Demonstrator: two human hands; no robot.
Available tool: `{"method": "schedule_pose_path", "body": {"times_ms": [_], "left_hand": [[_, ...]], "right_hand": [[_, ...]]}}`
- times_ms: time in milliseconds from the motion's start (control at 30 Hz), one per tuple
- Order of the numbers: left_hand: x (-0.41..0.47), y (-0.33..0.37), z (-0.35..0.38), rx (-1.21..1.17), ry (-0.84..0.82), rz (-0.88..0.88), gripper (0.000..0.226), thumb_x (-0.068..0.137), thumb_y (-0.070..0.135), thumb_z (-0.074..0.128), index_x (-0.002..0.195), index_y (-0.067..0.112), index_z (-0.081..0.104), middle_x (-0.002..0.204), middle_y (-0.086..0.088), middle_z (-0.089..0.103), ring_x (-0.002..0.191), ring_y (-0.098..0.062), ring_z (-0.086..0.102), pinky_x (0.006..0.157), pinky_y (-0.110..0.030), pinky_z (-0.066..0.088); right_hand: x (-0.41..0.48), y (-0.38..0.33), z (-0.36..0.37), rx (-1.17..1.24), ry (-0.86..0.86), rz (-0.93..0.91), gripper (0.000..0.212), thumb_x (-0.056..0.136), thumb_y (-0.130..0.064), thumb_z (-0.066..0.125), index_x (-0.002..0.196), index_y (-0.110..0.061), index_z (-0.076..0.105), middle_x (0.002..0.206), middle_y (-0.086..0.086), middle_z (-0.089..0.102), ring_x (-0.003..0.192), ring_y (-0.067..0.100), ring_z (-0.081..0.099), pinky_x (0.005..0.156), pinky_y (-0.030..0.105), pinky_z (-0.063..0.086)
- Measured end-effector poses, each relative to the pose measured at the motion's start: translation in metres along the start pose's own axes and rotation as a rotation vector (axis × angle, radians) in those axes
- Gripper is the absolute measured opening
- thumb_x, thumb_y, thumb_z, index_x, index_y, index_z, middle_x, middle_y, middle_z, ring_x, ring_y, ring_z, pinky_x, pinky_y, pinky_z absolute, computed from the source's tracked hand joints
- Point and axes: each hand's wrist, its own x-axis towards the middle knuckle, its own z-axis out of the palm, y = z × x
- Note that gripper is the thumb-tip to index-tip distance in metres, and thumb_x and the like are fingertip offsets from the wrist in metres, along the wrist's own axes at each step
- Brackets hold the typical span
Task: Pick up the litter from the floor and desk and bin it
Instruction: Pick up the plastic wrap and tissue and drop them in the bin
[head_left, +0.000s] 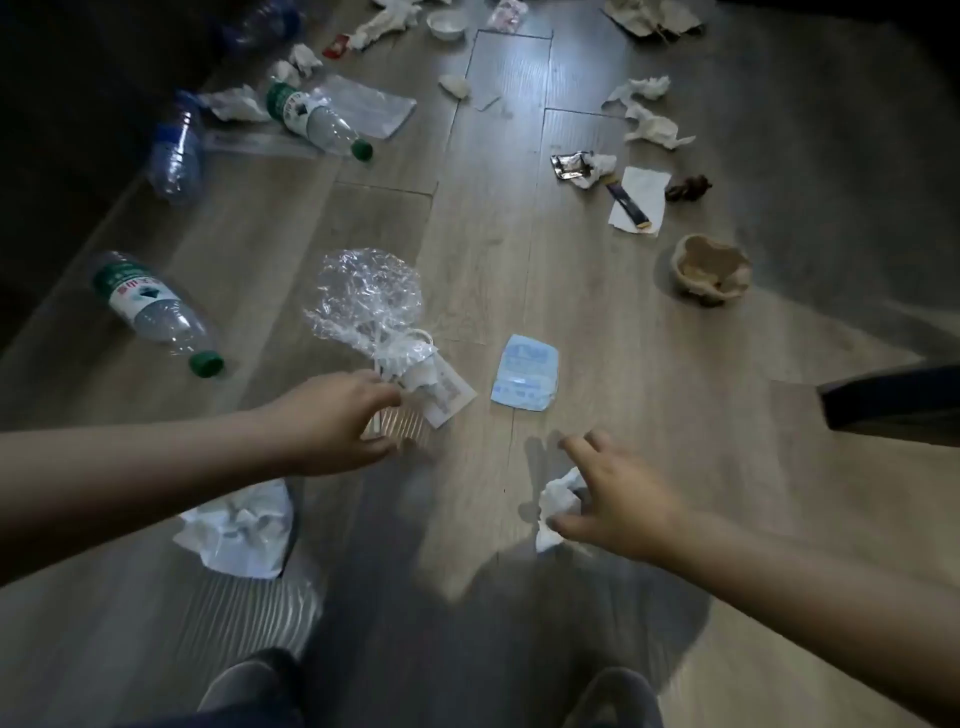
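Head view looks down on a wood-plank floor (597, 322) strewn with litter. The left hand (337, 415) pinches the gathered neck of a crinkled clear plastic wrapper (363, 296), fingers curled round a white stick and paper tags bunched there; the wrapper's puffed end stands above the boards. The right hand (623, 499) arches over a crumpled tissue (558, 499) lying on the floor, thumb against its lower edge and fingers bent above it; whether the grip has closed cannot be told through the blur.

Between the two hands the boards are bare, and a fairly open strip runs up the middle past a flat blue packet (524, 371), which lies just beyond the wrapper's tags. A dark mass (78, 78) closes off the left side along a diagonal line, and a dark furniture edge (893, 397) juts in from the right, beside the right forearm.

Left of the wrapper lies a green-capped bottle (150, 306) on its side; a second green-capped bottle (317, 119) and a blue bottle (176, 150) lie farther off, near the dark edge. Crumpled white paper (239, 525) sits under the left forearm. To the right are a crushed paper cup (709, 267), a napkin (639, 200) with a dark sachet across it, a foil wrapper (571, 163) and loose tissues (649, 114). A white bowl (445, 23) rests at the far end. Two grey shoes (249, 680) show at the bottom.
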Motion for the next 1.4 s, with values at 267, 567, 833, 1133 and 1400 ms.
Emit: {"method": "schedule_pose_path", "body": {"times_ms": [267,567,833,1133,1400], "left_hand": [[-0.025,-0.019,0.018,0.029,-0.090,-0.177,0.067,0.081,0.060,0.058,0.134,0.021,0.046,0.133,-0.002,0.048,0.115,-0.019,0.050,0.095,-0.030,0.043],[-0.055,-0.063,0.040,-0.008,-0.155,-0.378,0.096,0.066,0.075,0.062,0.140,0.020,0.036,0.137,-0.004,0.040,0.121,-0.023,0.044,0.100,-0.033,0.041],[-0.074,-0.084,0.050,-0.108,-0.263,-0.468,0.116,0.052,0.069,0.075,0.146,0.024,0.024,0.134,0.000,0.036,0.120,-0.023,0.040,0.095,-0.029,0.041],[-0.045,-0.081,0.066,-0.215,-0.097,-0.317,0.102,0.055,0.049,0.086,0.139,0.021,0.036,0.143,-0.004,0.027,0.120,-0.023,0.045,0.094,-0.030,0.046],[-0.051,-0.084,0.073,-0.203,-0.051,-0.356,0.118,0.057,0.070,0.073,0.151,0.032,0.012,0.159,0.002,-0.009,0.146,-0.028,0.006,0.113,-0.048,0.029]], "right_hand": [[0.011,-0.002,0.019,0.006,-0.078,0.040,0.088,0.070,-0.043,0.076,0.141,-0.022,0.028,0.126,0.004,0.041,0.106,0.025,0.052,0.080,0.035,0.051],[0.050,-0.020,0.017,0.068,-0.020,-0.030,0.048,0.079,-0.011,0.064,0.123,-0.014,0.045,0.114,0.006,0.054,0.091,0.024,0.056,0.068,0.032,0.042],[0.079,-0.028,0.016,0.118,0.089,-0.055,0.054,0.080,-0.016,0.068,0.129,-0.015,0.044,0.116,0.006,0.047,0.096,0.025,0.053,0.078,0.037,0.047],[0.074,-0.021,0.019,-0.097,0.092,0.135,0.105,0.076,-0.059,0.067,0.152,-0.027,0.002,0.149,0.007,0.018,0.121,0.025,0.046,0.080,0.033,0.046],[0.089,-0.013,0.023,0.017,0.015,0.130,0.120,0.074,-0.059,0.070,0.149,-0.033,-0.020,0.158,0.008,-0.008,0.134,0.028,0.039,0.096,0.038,0.046]]}}
